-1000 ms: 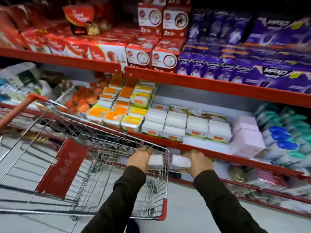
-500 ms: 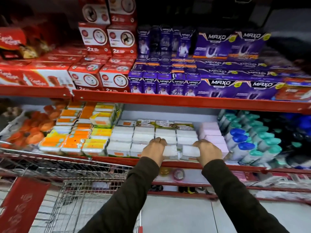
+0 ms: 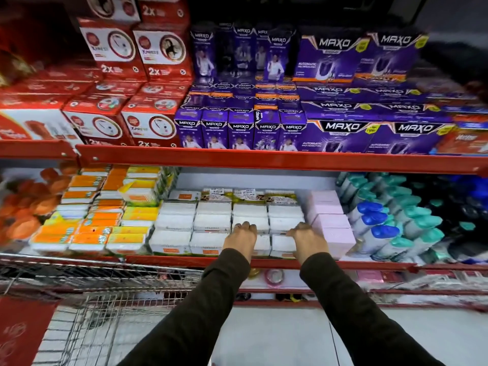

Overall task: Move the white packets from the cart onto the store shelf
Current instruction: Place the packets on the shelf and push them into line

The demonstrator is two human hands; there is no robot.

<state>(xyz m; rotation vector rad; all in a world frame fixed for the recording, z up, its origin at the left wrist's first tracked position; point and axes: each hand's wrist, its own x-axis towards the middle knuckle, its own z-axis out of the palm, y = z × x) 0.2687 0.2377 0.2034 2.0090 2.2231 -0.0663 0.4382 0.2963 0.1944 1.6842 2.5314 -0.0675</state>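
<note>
White packets [image 3: 211, 223] fill the middle of the red-edged store shelf [image 3: 264, 263], laid flat in rows from front to back, with a few green-labelled packs [image 3: 248, 197] behind them against the rear wall. My left hand [image 3: 241, 237] holds one white packet [image 3: 264, 245] at the front of the shelf, my fingers [image 3: 247, 226] curled over its far edge and clamped on it. My right hand [image 3: 307, 240] grips a second white packet [image 3: 281, 244] just beside the first, fingers wrapped over its top and closed on it. The two packets sit side by side at the front row, touching or very nearly so, right above the shelf's front lip. Both my arms reach forward in dark sleeves [image 3: 200, 307].

To the right of my packets stand pink boxes [image 3: 332, 225], stacked close against the white rows, and beyond those lie bottles with blue and teal caps [image 3: 383, 228]. To the left are orange and yellow packs [image 3: 100, 223], piled several high. The shelf above carries purple MAXO boxes [image 3: 330, 133] and red boxes [image 3: 148, 122]. The wire shopping cart [image 3: 100, 313] is at lower left, below the shelf edge, with a red panel [image 3: 21, 336] on its side; its basket is blurred and I cannot tell what lies in it.
</note>
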